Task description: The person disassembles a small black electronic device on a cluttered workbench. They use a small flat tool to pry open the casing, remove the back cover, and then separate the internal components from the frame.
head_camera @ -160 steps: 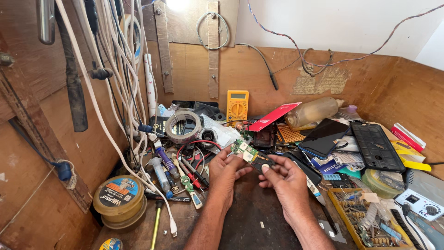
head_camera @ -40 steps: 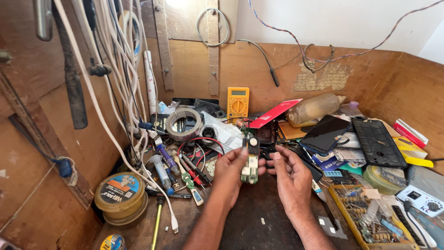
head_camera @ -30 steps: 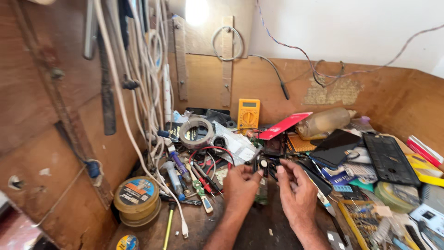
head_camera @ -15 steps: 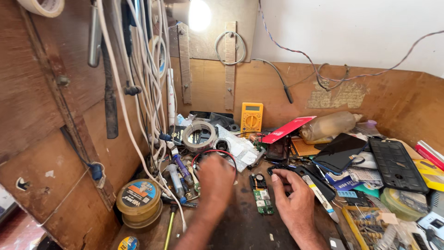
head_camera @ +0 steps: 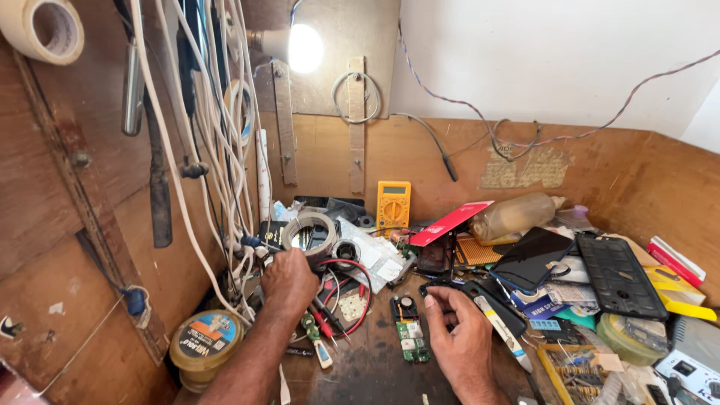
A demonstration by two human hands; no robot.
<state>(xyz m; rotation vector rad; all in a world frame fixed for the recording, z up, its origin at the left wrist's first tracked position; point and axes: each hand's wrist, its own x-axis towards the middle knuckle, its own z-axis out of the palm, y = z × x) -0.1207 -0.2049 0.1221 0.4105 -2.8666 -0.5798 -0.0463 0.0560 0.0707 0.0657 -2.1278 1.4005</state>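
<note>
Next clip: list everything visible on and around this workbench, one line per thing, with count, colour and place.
circuit board: 1, green, on the bench between the hands
multimeter: 1, yellow, against the back wall
roll of tape: 1, grey, beyond the left hand
test leads: 1 pair, red and black, looped beside the left hand
tin: 1, yellowish with blue label, lower left
bottle: 1, clear amber, lying at the back
phone: 1, black, right of centre
keypad panel: 1, black, right
cables: several, white, hanging on the left wall
lamp: 1, lit, top
left hand: reaching among tools near the tape
right hand: resting beside the circuit board
</note>
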